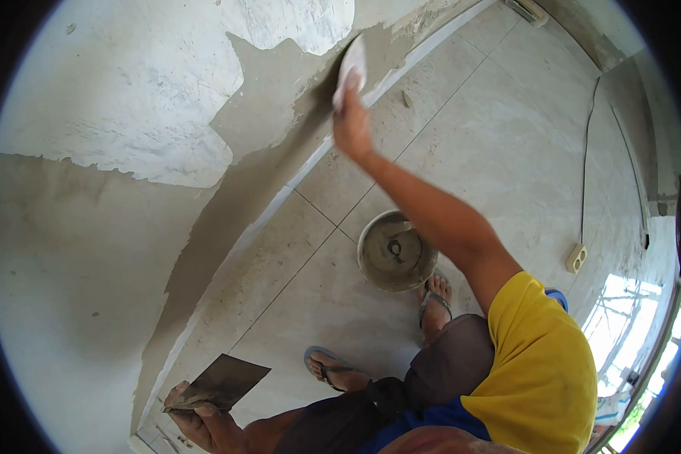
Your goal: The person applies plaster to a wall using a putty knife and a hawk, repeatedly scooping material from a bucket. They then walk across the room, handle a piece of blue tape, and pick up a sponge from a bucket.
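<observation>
My right hand [352, 125] is stretched out to the wall, its fingers closed round a pale trowel [353, 66] whose blade lies against the lower wall. A darker, wet-looking band of plaster [227, 216] runs along the wall's foot below that hand. At the bottom left, my left hand [200, 420] grips a dark rectangular plate [227, 380] with some grey paste at its near edge. A round bucket [363, 265] with grey residue inside stands on the floor between the two hands, below my right forearm.
Feet in sandals [339, 369] stand on the tiled floor [469, 166] near the bucket. A socket block [576, 259] with a cable lies at the right. Another tool [527, 11] rests by the wall at the top. A white bag [611, 408] is at the lower right.
</observation>
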Motion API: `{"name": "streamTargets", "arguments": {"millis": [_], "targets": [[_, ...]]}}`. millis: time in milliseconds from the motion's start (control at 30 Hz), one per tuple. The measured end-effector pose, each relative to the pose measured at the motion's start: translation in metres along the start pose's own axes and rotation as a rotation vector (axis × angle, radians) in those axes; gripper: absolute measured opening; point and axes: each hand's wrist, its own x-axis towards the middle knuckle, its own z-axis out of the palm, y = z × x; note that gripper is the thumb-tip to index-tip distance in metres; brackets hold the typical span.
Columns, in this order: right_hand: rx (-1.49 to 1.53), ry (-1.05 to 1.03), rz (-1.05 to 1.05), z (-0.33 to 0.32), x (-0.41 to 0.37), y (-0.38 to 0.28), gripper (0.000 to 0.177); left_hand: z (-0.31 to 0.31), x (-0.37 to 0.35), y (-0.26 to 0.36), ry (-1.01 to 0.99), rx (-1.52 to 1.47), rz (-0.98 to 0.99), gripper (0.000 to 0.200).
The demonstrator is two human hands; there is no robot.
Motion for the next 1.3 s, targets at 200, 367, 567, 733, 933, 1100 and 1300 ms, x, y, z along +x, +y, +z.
{"name": "streamTargets", "arguments": {"millis": [200, 367, 567, 733, 933, 1100, 1300], "targets": [[0.036, -0.162, 0.034, -0.037, -0.075, -0.034, 0.066, 0.024, 0.009, 0.006, -0.038, 0.045, 0.017, 0.053], [0.763, 0.083, 1.079, -0.088, 0.024, 0.015, 0.016, 0.02, 0.008, 0.008, -0.003, 0.048, 0.014, 0.05], [1.003, 0.002, 1.084, -0.094, 0.104, 0.049, 0.024, 0.019, 0.005, 0.012, -0.031, 0.068, 0.039, 0.047], [1.087, -0.073, 0.785, -0.142, 0.142, -0.037, 0.019, 0.023, 0.007, 0.014, 0.003, 0.092, 0.022, 0.044], [0.806, -0.016, 0.66, -0.152, 0.105, 0.001, 0.026, 0.031, 0.011, 0.014, -0.013, 0.057, 0.003, 0.043], [0.167, -0.054, 0.455, -0.078, 0.059, 0.067, 0.032, 0.027, 0.01, 0.013, 0.001, 0.079, 0.015, 0.043], [0.008, -0.091, 0.01, 0.013, -0.044, 0.01, 0.08, 0.056, 0.01, 0.029, 0.046, 0.126, -0.03, 0.043]]}}
